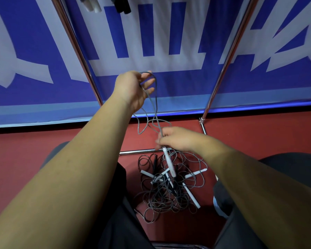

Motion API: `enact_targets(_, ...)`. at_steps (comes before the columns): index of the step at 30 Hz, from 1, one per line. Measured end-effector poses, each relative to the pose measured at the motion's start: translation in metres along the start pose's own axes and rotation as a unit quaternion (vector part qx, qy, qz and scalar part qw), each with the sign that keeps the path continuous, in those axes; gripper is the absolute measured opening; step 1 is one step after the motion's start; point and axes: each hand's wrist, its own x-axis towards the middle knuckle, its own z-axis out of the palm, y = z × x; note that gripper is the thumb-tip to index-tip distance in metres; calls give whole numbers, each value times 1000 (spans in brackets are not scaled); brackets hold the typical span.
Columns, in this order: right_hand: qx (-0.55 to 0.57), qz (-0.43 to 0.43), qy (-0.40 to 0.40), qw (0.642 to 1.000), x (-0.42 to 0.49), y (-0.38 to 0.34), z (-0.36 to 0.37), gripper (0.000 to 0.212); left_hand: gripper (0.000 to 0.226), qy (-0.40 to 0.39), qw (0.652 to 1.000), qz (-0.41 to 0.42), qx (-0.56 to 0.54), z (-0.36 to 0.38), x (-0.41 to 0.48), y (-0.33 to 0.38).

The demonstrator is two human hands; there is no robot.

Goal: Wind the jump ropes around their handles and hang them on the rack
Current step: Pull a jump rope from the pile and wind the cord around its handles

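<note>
Item, nearest — tangled pile of jump ropes (169, 193) on the red floor (43, 141) between your knees, grey cords and white handles mixed.

Item: your right hand (176, 139), fingers clenched round the top of one white handle (169, 163), which dangles over the pile.

Item: your left hand (133, 87), raised, fingers hooked through a loop of grey cord (156, 97).

Beyond — chrome rack (221, 69), wound bundles (93, 5) hanging at top.

Step, as judged: freeing one rope. The next move calls for finding its second handle, then winding the slack.
</note>
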Motion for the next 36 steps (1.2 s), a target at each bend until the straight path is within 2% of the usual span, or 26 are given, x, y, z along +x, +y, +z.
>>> enact_targets(2,-36,31,-64,997,-10,0,2,33,26,44,999,6,9,-4,2,3)
enact_targets(4,19,63,-125,990,-14,1,2,32,23,77,996,4,53,-8,4,6)
enact_targets(5,51,75,-125,988,-17,0,0,29,22,91,991,0,96,-10,4,7)
enact_targets(8,133,80,-47,987,-18,2,-9,28,17,116,961,-12,251,-18,2,9)
enact_targets(11,169,56,90,980,-15,6,-24,14,18,76,941,-41,327,-21,-6,6)
enact_targets(13,216,50,139,965,-14,8,-31,8,27,35,949,-64,306,-19,-10,4)
enact_targets(15,235,49,160,958,-15,7,-33,11,32,-11,959,-98,266,-15,-16,5)
enact_targets(18,218,53,127,966,-22,1,-28,23,29,-46,961,-169,214,-9,-23,6)
enact_targets(20,207,60,100,971,-24,-3,-24,23,32,-51,963,-195,178,-9,-24,6)
enact_targets(23,168,62,66,982,-24,-8,-23,26,23,-46,973,-198,111,-10,-22,8)
enact_targets(26,181,37,31,982,-28,-12,-26,20,42,-13,986,-163,-21,-12,-17,11)
enact_targets(28,198,16,34,980,-30,-14,-29,22,47,7,984,-154,-86,-17,-15,15)
enact_targets(30,227,-7,61,972,-31,-17,-32,22,56,7,986,-163,-16,-24,-12,18)
enact_targets(32,290,-10,98,952,-32,-22,-36,25,62,10,972,-166,163,-27,-13,17)
enact_targets(34,343,-9,129,930,-33,-27,-43,26,56,28,930,-172,323,-26,-13,7)
enact_targets(36,391,-8,163,906,-34,-31,-49,25,58,10,873,-204,442,-24,-16,-8)
